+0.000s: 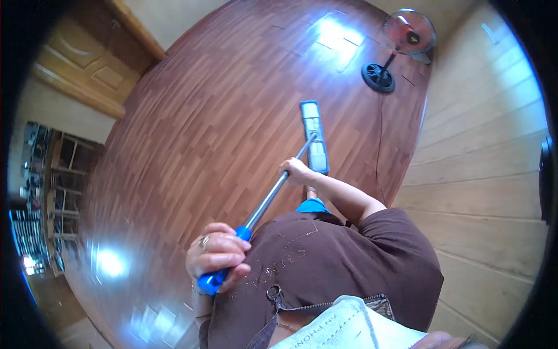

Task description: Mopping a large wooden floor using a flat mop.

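Observation:
A flat mop (314, 138) with a white-and-grey head edged in blue lies flat on the wooden floor ahead of me. Its metal pole (266, 203) slants back toward my body and ends in a blue grip. Around that blue grip my left hand (218, 253) is closed, with a ring on one finger. Farther down the pole, my right hand (296, 170) is wrapped round the metal part, close to the mop head. Part of a foot shows just behind the mop head.
A standing fan (407, 35) with a round black base (378, 78) is at the far right, its cord (380, 134) trailing along the floor near the pale wall (476, 174). Wooden doors (87, 64) are at the upper left. A shelf (64, 198) with many items lines the left side.

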Demonstrator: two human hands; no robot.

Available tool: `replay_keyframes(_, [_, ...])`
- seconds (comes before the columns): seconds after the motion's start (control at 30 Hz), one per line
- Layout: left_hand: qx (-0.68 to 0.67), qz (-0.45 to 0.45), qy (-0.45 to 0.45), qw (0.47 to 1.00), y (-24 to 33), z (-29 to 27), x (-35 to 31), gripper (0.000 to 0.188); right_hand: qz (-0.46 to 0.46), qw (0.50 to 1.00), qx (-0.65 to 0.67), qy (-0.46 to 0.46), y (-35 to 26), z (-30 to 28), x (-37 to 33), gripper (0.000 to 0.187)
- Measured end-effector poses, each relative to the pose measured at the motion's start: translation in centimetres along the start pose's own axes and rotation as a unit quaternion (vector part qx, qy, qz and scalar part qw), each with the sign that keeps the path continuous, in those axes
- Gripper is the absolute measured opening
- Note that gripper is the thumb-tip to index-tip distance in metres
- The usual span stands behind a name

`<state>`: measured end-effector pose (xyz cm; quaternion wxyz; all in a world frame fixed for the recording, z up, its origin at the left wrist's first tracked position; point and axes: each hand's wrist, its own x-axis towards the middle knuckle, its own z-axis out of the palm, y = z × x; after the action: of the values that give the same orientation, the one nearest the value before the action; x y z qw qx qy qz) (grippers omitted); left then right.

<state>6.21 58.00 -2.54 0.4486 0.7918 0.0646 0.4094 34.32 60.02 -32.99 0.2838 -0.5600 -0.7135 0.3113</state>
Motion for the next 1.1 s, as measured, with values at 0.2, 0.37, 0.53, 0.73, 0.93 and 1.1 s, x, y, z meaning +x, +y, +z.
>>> replay_keyframes(0.2, [-0.086,0.002,-0.129,0.988,-5.5,3.7,7.0,0.019,0.148,0.98,-0.015,0.132,5.8,-5.0,-8.1,0.012])
replay_keyframes(0.37, [-0.148,-0.037,-0.201,0.968,-8.1,6.4,11.1,0.019,0.168,0.954,-0.033,0.248,7.6,-6.7,-13.3,0.025])
replay_keyframes(0.53, [-0.178,-0.071,-0.267,0.945,-9.3,8.7,15.3,0.018,0.188,0.937,-0.063,0.289,9.2,-9.2,-16.2,0.035])
replay_keyframes(0.73, [-0.215,-0.129,-0.25,0.935,-10.3,10.5,18.6,0.015,0.188,0.936,-0.094,0.282,10.9,-12.7,-16.1,0.038])
replay_keyframes(0.93, [-0.164,-0.111,-0.248,0.948,-10.2,12.4,19.9,0.016,0.207,0.937,-0.125,0.253,13.5,-16.1,-14.7,0.031])
replay_keyframes(1.1, [-0.056,-0.086,-0.255,0.962,-10.2,14.3,20.1,0.018,0.219,0.925,-0.212,0.224,16.0,-19.3,-10.6,0.021])
